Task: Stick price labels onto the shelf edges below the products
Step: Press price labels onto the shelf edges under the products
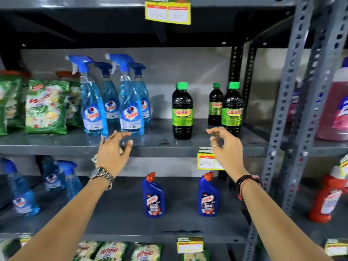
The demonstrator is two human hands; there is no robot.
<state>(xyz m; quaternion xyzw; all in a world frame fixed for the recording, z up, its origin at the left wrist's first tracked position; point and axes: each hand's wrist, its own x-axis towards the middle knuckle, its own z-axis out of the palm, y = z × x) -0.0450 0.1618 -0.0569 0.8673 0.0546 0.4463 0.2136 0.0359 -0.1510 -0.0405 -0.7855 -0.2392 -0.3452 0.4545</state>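
Both my arms reach up to the grey middle shelf edge (162,150). My left hand (113,151) is in front of the edge below the blue Colin spray bottles (130,110), fingers spread, nothing in it. My right hand (227,147) hovers with curled, parted fingers just over a yellow price label (206,161) stuck on the shelf edge below the dark Sunny bottles (232,110); it partly covers the label's right side. It holds nothing that I can see. Another yellow label (167,11) hangs from the shelf above.
Green Wheel detergent bags (46,108) stand left of the sprays. A lone dark bottle (182,112) stands mid-shelf. Blue toilet-cleaner bottles (153,196) sit on the shelf below, whose edge carries a label (190,244). A perforated grey upright (288,102) borders the right, with pink and red bottles beyond.
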